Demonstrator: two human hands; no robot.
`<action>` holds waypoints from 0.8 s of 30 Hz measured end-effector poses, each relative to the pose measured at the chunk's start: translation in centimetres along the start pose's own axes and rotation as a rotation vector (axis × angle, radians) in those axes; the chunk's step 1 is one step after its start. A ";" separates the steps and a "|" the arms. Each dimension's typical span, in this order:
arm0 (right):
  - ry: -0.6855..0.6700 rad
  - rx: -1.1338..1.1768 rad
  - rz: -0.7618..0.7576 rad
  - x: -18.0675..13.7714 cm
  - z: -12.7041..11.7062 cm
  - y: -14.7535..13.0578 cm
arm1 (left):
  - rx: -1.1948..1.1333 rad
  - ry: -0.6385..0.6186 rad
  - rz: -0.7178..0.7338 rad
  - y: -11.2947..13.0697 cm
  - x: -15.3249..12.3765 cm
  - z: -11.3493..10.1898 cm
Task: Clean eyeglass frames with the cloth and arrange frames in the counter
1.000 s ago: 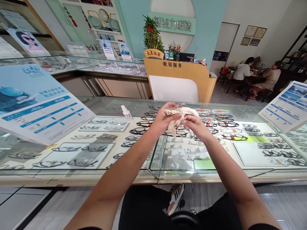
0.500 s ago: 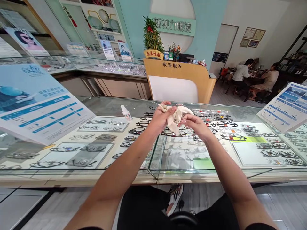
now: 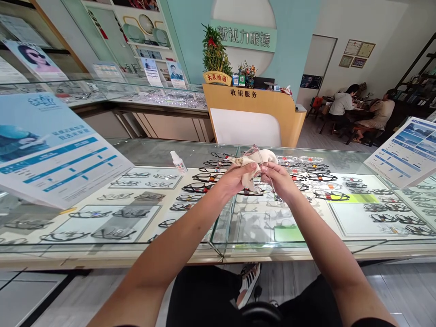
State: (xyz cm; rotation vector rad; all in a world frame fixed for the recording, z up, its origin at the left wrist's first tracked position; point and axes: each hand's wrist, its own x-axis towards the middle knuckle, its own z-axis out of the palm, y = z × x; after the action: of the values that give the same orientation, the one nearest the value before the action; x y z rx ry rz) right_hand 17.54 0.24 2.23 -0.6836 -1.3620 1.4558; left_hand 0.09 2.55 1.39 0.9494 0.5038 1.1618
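Observation:
Both my hands are raised over the glass display counter [image 3: 190, 154]. My left hand [image 3: 235, 179] is closed on a cream cleaning cloth [image 3: 254, 161], pinching it around a pair of thin clear-framed glasses [image 3: 259, 156]. My right hand [image 3: 277, 179] grips the same glasses from the right, fingers pinched on the frame. The cloth hides most of the lenses. A small white spray bottle [image 3: 178, 162] lies on the glass to the left of my hands.
Several spectacle frames lie in rows under the glass. Blue-and-white leaflet stands sit at the left [image 3: 54, 145] and right [image 3: 405, 152]. A wooden cashier desk [image 3: 252, 113] with plants stands behind. Two people sit at a table [image 3: 361, 111] far right.
My left hand has shifted on the cloth, working it over the glasses; the cloth bunched and spread again. My hands stay at the same spot over the counter.

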 end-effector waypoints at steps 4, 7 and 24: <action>-0.003 -0.018 0.006 0.1 0.0 0.4 | -0.007 0.037 0.052 -0.2 0.0 0.2; -0.073 -0.076 0.012 -0.2 0.0 0.0 | -0.024 0.118 0.120 0.2 0.2 0.2; 0.208 0.019 -0.156 0.1 -0.9 -0.7 | -0.085 0.170 0.067 2.0 0.2 -0.3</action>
State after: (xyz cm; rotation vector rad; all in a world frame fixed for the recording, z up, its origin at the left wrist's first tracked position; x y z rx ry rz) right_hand 18.47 0.63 2.71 -0.6813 -1.2115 1.2364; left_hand -1.18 3.05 2.91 0.8034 0.5581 1.3212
